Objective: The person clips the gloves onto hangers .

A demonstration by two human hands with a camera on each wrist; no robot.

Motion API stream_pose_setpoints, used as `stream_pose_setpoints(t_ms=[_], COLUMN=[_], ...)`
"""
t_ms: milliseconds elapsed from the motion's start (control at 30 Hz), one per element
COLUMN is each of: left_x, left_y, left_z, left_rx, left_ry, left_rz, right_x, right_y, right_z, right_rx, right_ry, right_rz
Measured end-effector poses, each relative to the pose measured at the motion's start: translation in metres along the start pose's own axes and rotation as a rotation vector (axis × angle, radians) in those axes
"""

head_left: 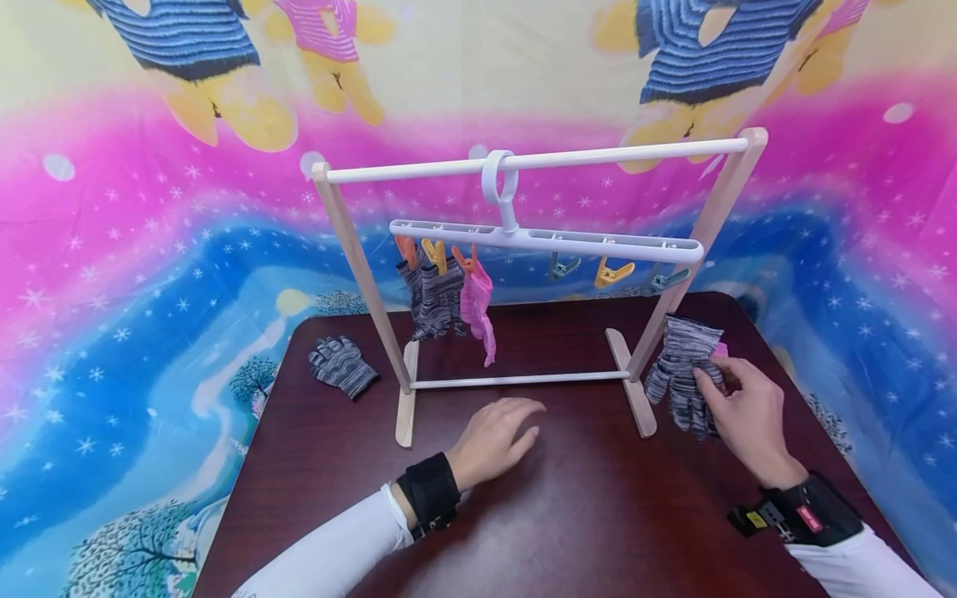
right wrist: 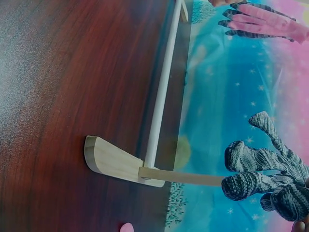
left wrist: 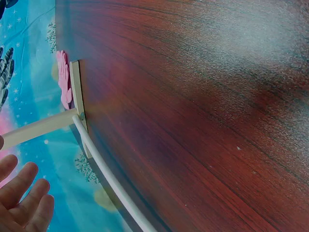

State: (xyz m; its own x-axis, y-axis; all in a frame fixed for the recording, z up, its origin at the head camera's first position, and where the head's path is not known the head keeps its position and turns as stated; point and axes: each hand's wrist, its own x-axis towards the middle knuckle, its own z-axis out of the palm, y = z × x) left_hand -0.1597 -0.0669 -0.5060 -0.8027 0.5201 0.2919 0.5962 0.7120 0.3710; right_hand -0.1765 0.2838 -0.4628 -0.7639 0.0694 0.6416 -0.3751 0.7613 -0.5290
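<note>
Presumably pre-clipping: one marled knit glove, pinched in right hand; left hand apart, relaxed, empty; next move likely needs the teal clothespin above right hand.

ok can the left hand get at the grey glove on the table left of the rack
Probably yes: the left hand looks empty and nothing covers that grey glove, though the rack's left foot stands between them.

And there's no readable text: on the black strap, 1 red label carries marks too tiny; beside that strap, 1 yellow tag, illegible too!
</note>
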Motion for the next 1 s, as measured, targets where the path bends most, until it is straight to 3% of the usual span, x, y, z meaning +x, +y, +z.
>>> stream_pose_setpoints(t_ms=[633,1000], left_x=[0.009,0.021], left_y=[0.000,0.001], left_z=[-0.011,-0.019], left_rx=[-0.018,-0.021], left_ry=[0.015,0.064], left_rz=[0.011,0.033], right_x=[0.002,0.005], right_y=[-0.022,-0.030], right_z=[0.014,0.031], right_rx=[0.043,0.052], right_ry=[-0.021,-0.120], right_rz=[-0.089,-0.098])
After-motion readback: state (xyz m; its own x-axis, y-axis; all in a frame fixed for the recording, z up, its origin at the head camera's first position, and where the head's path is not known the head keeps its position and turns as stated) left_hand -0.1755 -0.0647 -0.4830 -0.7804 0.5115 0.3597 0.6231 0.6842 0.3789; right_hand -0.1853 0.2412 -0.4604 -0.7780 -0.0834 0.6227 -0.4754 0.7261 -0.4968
